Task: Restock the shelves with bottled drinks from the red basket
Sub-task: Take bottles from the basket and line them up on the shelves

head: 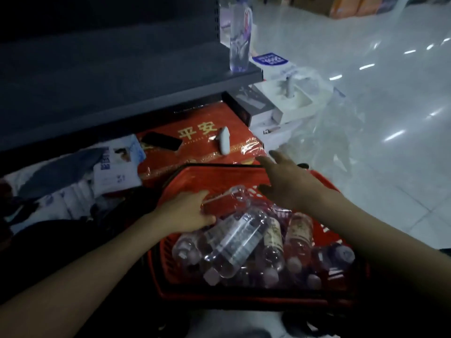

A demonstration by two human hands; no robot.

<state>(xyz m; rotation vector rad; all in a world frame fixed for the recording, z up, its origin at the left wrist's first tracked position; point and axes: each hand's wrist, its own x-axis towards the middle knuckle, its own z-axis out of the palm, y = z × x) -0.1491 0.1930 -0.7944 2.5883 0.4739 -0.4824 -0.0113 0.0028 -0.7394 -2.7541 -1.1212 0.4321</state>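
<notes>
A red basket [170, 284] sits on the floor in front of me, filled with several clear plastic bottles lying on their sides. My left hand [188, 212] reaches into the basket's left side and grips a clear bottle with a red label [227, 200]. My right hand [285, 181] hovers above the basket's far rim, fingers spread and holding nothing. One tall clear bottle [240, 35] stands upright at the right end of the dark grey shelf [127, 79].
Under the shelf lies a red package with gold characters [195, 152], with a black phone [161, 140] and a white device [224, 140] on it. White boxes [288, 103] and clear plastic wrap lie to the right. A shiny tiled floor [378, 118] spreads out on the right.
</notes>
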